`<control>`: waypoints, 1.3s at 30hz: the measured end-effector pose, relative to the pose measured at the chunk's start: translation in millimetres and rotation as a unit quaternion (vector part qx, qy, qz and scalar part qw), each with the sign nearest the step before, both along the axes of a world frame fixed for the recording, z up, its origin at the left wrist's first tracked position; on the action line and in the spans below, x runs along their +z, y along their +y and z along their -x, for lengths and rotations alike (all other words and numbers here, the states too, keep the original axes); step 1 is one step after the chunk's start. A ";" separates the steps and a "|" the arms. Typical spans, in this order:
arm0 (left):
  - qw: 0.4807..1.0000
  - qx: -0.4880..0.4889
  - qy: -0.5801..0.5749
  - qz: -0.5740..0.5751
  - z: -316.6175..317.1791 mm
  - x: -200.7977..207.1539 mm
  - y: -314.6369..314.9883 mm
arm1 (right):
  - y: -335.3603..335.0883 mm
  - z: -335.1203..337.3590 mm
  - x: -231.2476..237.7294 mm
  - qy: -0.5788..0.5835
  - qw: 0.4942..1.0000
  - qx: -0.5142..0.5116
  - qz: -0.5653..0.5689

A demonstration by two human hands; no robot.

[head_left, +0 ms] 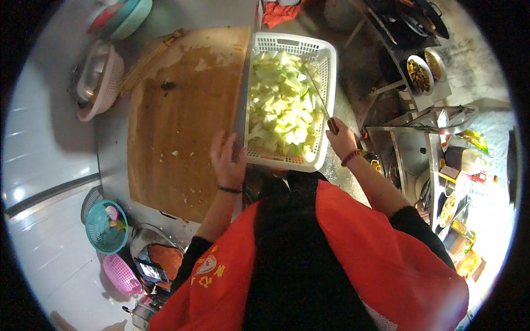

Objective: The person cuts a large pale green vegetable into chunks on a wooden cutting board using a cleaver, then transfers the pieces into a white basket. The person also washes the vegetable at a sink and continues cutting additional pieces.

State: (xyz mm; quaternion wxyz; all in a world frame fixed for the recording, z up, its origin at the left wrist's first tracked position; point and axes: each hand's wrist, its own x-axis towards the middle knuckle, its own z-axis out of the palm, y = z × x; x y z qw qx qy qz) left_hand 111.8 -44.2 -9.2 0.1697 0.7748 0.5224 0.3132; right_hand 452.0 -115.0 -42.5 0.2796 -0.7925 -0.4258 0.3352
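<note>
My right hand (343,139) is wrapped round the brown handle of a knife (332,126). The blade points away from me over the right side of a white plastic basket (328,71). Inside the basket lies a heap of pale green cut vegetable pieces (284,107), their exact kind unclear. My left hand (229,165) rests at the right edge of a large wooden cutting board (176,121), just left of the basket, with its fingers apart and nothing in them. Small pale scraps (175,153) are scattered on the board, and its far part looks wet.
A straw brush (146,66) lies along the board's far left edge. Further left are a pink colander with metal bowls (94,83). Teal (105,234) and pink (121,274) baskets stand near left, beside a phone (152,271). A rack at right holds a bowl of food (419,75).
</note>
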 end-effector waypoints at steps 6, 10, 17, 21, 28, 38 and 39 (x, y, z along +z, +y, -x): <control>0.947 0.208 0.233 0.079 87.6 -0.8 -38.1 | 18.7 27.0 -46.8 -0.029 0.989 0.101 0.109; 0.942 0.194 0.262 0.078 99.4 -8.9 -50.4 | -9.2 49.3 -48.9 -0.013 0.975 0.203 0.094; 0.930 0.219 0.274 0.111 95.3 -2.6 -47.9 | -13.9 35.6 -7.4 0.085 0.986 0.137 0.046; 0.933 0.234 0.240 0.130 94.7 3.6 -49.1 | 18.5 38.4 27.9 -0.054 0.983 0.159 -0.078; 0.939 0.242 0.199 0.141 96.4 5.1 -50.6 | 163.6 115.4 41.3 -0.242 0.867 0.346 -0.266; 0.915 0.349 0.168 0.116 119.3 -14.7 -192.1 | 229.7 300.5 14.8 -0.237 0.680 0.603 -0.343; 0.907 0.359 0.173 0.134 122.6 -12.6 -221.0 | 217.3 323.5 11.8 -0.230 0.672 0.619 -0.335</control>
